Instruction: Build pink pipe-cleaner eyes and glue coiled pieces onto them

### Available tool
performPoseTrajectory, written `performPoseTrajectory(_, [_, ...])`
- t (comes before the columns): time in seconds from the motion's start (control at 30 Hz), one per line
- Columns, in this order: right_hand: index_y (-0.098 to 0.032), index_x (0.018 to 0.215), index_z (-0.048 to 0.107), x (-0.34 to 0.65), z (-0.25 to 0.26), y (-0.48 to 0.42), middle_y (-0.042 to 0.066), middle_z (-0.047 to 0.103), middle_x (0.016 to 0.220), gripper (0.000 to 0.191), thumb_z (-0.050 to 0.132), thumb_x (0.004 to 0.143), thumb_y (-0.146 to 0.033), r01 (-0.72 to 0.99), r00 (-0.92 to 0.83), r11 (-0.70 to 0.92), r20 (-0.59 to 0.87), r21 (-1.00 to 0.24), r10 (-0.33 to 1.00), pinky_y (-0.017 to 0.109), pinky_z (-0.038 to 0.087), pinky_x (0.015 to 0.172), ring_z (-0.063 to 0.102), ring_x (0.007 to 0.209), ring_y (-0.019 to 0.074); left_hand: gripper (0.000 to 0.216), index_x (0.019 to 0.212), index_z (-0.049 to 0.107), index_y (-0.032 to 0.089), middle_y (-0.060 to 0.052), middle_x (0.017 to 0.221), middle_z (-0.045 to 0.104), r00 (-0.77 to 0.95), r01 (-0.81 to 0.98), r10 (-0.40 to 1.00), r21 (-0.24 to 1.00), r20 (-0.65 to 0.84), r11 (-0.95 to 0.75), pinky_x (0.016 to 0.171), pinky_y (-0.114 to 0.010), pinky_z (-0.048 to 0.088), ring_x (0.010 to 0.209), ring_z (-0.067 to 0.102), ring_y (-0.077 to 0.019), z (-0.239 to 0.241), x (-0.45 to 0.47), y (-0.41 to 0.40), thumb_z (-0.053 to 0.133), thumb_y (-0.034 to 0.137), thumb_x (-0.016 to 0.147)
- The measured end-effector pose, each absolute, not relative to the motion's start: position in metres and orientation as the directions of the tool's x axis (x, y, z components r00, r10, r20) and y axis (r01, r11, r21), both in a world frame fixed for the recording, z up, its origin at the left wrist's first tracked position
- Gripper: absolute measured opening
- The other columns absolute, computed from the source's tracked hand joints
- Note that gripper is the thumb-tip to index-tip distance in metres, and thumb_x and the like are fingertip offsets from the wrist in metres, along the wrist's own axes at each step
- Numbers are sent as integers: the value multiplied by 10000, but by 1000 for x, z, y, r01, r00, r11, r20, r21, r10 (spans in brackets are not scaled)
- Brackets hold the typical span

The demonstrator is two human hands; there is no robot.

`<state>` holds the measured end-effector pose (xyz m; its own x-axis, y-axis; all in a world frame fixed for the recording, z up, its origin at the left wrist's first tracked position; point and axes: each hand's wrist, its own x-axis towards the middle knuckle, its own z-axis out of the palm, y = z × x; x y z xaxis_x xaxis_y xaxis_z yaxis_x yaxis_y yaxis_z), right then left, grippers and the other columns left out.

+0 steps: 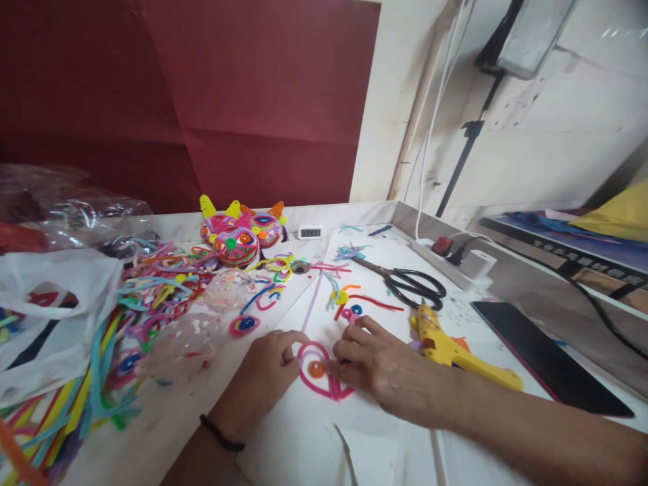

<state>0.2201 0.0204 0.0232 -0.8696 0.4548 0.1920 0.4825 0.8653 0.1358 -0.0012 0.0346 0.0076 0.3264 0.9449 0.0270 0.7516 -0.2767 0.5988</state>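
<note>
A pink pipe-cleaner outline (316,389) with an orange disc (316,368) inside it lies on white paper between my hands. At its left edge, my left hand (273,368) pinches the pipe cleaner between thumb and fingers. My right hand (367,364) is closed over the outline's right side, fingers curled and fingertips at the orange disc; part of the shape is hidden beneath it. A lilac pipe cleaner (312,304) runs up the paper above my left hand. Just beyond my right hand are a blue ring (356,310) and a red pipe cleaner (377,302).
Black-handled scissors (405,280), a yellow glue gun (455,354) and a dark flat slab (547,358) lie at the right. Heaped pipe cleaners (172,283) and a white plastic bag (55,297) fill the left. Colourful decorated pieces (235,243) stand behind, near a small digital clock (310,232).
</note>
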Motion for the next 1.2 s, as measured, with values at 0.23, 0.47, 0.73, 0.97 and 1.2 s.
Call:
performPoseTrajectory(0.23, [-171, 1069, 574, 220, 22, 23, 39, 559, 832, 219, 381, 967, -154, 455, -887, 859, 203, 234, 414, 412, 314, 792, 444, 794, 201, 402, 1040, 696, 241, 2, 729, 569, 338, 752, 941, 595, 21, -284, 582, -242, 351, 609, 491, -134, 6, -2, 35, 478, 133, 721])
performPoseTrajectory(0.47, [-133, 1081, 569, 218, 22, 23, 46, 568, 892, 204, 407, 956, -136, 414, -908, 862, 204, 292, 367, 483, 291, 902, 480, 861, 225, 410, 1025, 703, 231, 1, 709, 547, 339, 761, 941, 591, -11, -268, 582, -245, 360, 612, 499, -139, 9, 1, 36, 477, 125, 700])
performPoseTrajectory(0.73, [-141, 1020, 581, 216, 22, 23, 62, 586, 880, 208, 382, 959, -125, 410, -909, 861, 218, 301, 356, 490, 290, 917, 482, 865, 231, 385, 1007, 711, 230, 10, 689, 530, 337, 752, 941, 603, -6, -266, 576, -235, 366, 584, 485, -130, 7, -1, 38, 488, 151, 704])
performPoseTrajectory(0.97, [-157, 1042, 599, 222, 27, 28, 50, 576, 840, 209, 413, 949, -158, 485, -863, 860, 243, 158, 442, 392, 303, 804, 457, 831, 208, 391, 995, 722, 213, 11, 654, 536, 316, 764, 949, 591, 6, -258, 568, -232, 370, 582, 486, -136, 15, 0, 36, 487, 170, 685])
performPoseTrajectory(1.2, [-161, 1019, 634, 241, 45, 30, 72, 609, 952, 185, 489, 905, -181, 590, -779, 807, 277, 25, 562, 363, 302, 825, 468, 911, 209, 370, 1025, 701, 185, 15, 625, 583, 305, 765, 952, 592, 11, -252, 535, -227, 387, 568, 521, -140, 17, -1, 35, 466, 277, 755])
